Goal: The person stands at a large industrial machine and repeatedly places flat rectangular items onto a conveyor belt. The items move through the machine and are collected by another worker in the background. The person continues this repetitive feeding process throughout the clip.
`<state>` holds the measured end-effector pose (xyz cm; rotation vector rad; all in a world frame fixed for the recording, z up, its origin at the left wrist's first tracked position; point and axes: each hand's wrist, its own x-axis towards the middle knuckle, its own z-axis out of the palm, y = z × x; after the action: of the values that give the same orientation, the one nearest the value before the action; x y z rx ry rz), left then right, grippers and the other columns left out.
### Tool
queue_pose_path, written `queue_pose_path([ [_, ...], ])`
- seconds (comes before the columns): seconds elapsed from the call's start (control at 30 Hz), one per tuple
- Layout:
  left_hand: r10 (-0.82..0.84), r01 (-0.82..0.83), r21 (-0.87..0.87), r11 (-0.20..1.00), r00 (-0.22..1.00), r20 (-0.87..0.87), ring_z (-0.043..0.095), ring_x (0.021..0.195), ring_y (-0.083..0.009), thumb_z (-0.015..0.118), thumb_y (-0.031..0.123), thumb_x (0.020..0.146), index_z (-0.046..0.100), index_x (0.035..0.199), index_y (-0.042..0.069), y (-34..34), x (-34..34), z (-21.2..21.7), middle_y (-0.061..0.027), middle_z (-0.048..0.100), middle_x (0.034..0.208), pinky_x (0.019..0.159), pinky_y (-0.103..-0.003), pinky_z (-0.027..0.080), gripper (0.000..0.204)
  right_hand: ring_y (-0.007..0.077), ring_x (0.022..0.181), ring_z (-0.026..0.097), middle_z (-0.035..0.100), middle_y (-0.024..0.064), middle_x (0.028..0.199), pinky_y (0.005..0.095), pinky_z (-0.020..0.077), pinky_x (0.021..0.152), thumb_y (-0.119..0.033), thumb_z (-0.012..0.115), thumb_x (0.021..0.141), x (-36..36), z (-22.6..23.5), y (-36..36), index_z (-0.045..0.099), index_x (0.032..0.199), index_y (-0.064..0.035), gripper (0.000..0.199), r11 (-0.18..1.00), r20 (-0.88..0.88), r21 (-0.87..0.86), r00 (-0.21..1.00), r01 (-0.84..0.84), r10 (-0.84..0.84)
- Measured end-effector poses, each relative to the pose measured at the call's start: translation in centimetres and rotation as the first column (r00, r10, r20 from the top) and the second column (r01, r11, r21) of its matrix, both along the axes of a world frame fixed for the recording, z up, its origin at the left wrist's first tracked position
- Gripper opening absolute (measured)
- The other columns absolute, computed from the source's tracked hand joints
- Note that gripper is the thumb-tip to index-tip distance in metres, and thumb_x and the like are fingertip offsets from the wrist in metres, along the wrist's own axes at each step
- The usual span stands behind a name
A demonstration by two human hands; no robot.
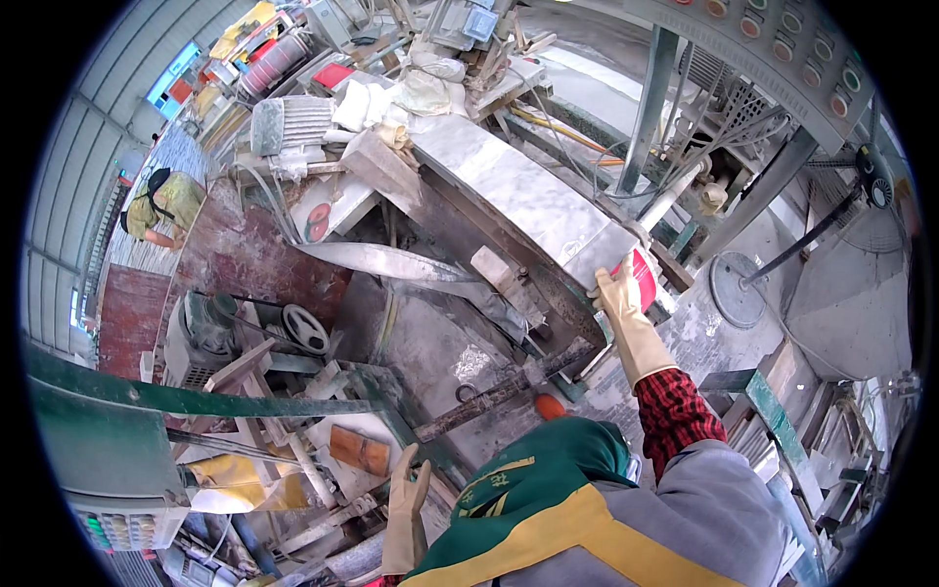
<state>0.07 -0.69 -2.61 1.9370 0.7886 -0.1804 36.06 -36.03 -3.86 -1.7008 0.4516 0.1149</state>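
Observation:
My right hand [618, 301], in a cream rubber glove, reaches to the near right end of a pale grey-veined stone slab [528, 191]. Its fingers are against a red, rounded object [642, 281] at that end; the glove covers part of it, so its kind cannot be made out. A red-and-black checked cuff shows above the glove. Lower down, my left hand [406, 494], gloved alike, is raised with fingers apart and nothing in it. Nearest to it lies a reddish-brown block [359, 449], beside a green metal frame [391, 416].
Button panels hang at upper right [782, 49] and stand at lower left [127, 528]. A fan [873, 178] on a round base is at right. Loose cables [734, 132] run near the slab. Another person [161, 207] bends over a surface at far left.

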Motion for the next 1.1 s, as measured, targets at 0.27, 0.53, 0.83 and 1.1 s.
queue_pose_path([
  [0.27, -0.156, 0.153, 0.079, 0.985, 0.987, 0.034, 0.037, 0.13, -0.0252, 0.06, 0.015, 0.086, 0.044, 0.132, 0.005, 0.8, 0.3, -0.5, -0.0144, 0.041, 0.138, 0.106, -0.035, 0.031, 0.049, 0.0228, 0.045, 0.056, 0.058, 0.0113, 0.058, 0.0345, 0.0458, 0.04, -0.023, 0.056, 0.082, 0.1, -0.7, 0.6, 0.005, 0.144, -0.0029, 0.083, 0.998, -0.022, 0.052, 0.999, 0.036, -0.035],
  [0.53, 0.229, -0.252, 0.093, 0.963, 0.951, 0.206, 0.046, 0.121, -0.0254, 0.059, 0.008, 0.085, 0.049, 0.124, -0.004, 5.1, -6.5, 1.3, -0.0182, 0.051, 0.128, 0.103, -0.032, 0.033, 0.042, 0.021, 0.092, 0.06, 0.064, 0.0099, 0.096, 0.0379, 0.0414, 0.093, -0.021, 0.052, 0.085, -7.7, -1.0, 8.5, 0.045, 0.128, -0.0161, 0.044, 0.767, -0.016, -0.087, 0.771, -0.636, 0.637],
  [0.83, 0.498, -0.688, 0.459, 0.562, 0.724, 0.476, 0.045, 0.119, -0.0281, 0.053, 0.017, 0.091, 0.048, 0.125, -0.002, 17.7, -27.9, -3.0, -0.0168, 0.049, 0.13, 0.103, -0.036, 0.035, 0.04, 0.0347, 0.089, 0.062, 0.064, 0.0181, 0.1, 0.0428, 0.0477, 0.081, -0.031, 0.05, 0.08, -20.9, -1.9, 17.1, 0.043, 0.133, -0.0287, 0.053, -0.249, -0.371, -0.444, -0.076, -0.861, 0.926],
  [1.1, 0.9, -0.411, 0.911, -0.03, 0.385, 0.204, 0.037, 0.125, -0.0349, 0.053, 0.063, 0.08, 0.034, 0.139, 0.008, 17.8, -37.1, 1.1, -0.0195, 0.039, 0.136, 0.105, -0.044, 0.03, 0.082, 0.0312, 0.095, 0.061, 0.064, 0.0147, 0.102, 0.0385, 0.0463, 0.086, -0.029, 0.051, 0.08, -23.2, -3.5, 17.0, 0.049, 0.13, -0.0214, 0.051, -0.251, -0.426, -0.427, -0.051, -0.869, 0.903],
])
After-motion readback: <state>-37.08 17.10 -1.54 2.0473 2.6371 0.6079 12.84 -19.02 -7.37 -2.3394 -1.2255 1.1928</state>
